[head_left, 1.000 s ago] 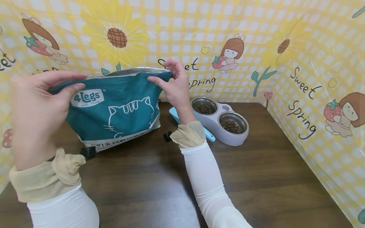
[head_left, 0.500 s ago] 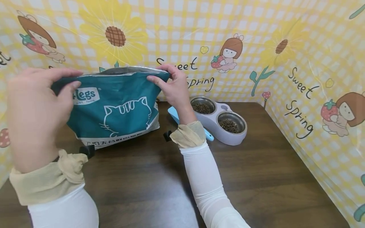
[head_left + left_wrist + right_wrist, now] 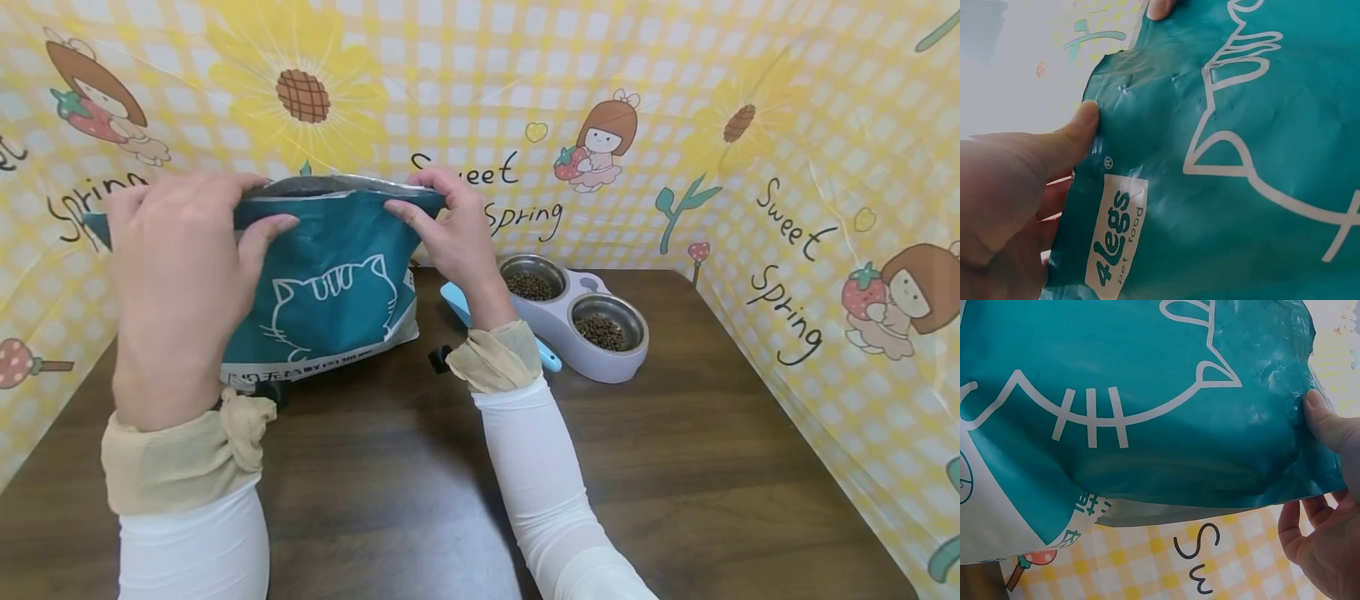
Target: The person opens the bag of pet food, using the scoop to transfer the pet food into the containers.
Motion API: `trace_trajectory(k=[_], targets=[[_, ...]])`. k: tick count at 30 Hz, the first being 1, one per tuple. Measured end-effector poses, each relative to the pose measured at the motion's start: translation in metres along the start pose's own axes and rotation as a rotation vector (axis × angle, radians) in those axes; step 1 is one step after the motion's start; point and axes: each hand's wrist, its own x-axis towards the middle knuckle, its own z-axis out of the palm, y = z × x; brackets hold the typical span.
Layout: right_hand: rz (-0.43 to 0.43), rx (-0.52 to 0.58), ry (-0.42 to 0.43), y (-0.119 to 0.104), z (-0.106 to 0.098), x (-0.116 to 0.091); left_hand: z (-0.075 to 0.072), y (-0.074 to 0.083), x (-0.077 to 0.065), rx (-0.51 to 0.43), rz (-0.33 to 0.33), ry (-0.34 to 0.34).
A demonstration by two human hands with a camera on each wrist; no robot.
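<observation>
A teal pet food bag with a white cat outline stands at the back left of the table, its silvery mouth parted at the top. My left hand grips the top edge left of the middle, thumb on the front face. In the left wrist view that thumb lies by the rim above the "4Legs" label. At the top right corner my right hand pinches the bag; in the right wrist view its other fingers are behind the edge. The bag's contents are hidden.
Right of the bag stands a light purple double feeder with two metal bowls holding brown kibble. A light blue scoop lies partly hidden behind my right forearm. Yellow checked cloth walls the back and sides of the wooden table.
My left hand has slid right along the bag's top edge, from the left corner toward the middle, now covering the label in the head view. The right hand keeps its hold at the corner.
</observation>
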Motion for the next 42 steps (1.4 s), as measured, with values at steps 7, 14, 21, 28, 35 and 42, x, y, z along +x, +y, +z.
trace_trajectory(k=[7, 14, 21, 28, 35, 42], targets=[[0.116, -0.021, -0.019, -0.006, -0.004, 0.000, 0.006, 0.001, 0.001, -0.044, -0.015, 0.076], [0.124, -0.011, -0.025, -0.007, -0.009, -0.001, 0.016, 0.003, 0.001, -0.076, 0.018, 0.200], [0.092, 0.013, -0.023, -0.007, -0.010, -0.001, 0.015, 0.002, 0.000, -0.080, 0.015, 0.155], [0.104, 0.013, -0.024, -0.009, -0.010, -0.002, 0.017, 0.002, -0.001, -0.020, 0.074, 0.087], [0.088, 0.016, -0.044, -0.009, -0.011, -0.001, 0.025, 0.009, 0.001, -0.043, 0.102, 0.122], [0.085, 0.006, -0.034, -0.010, -0.011, -0.001, 0.029, 0.011, 0.003, -0.058, 0.106, 0.130]])
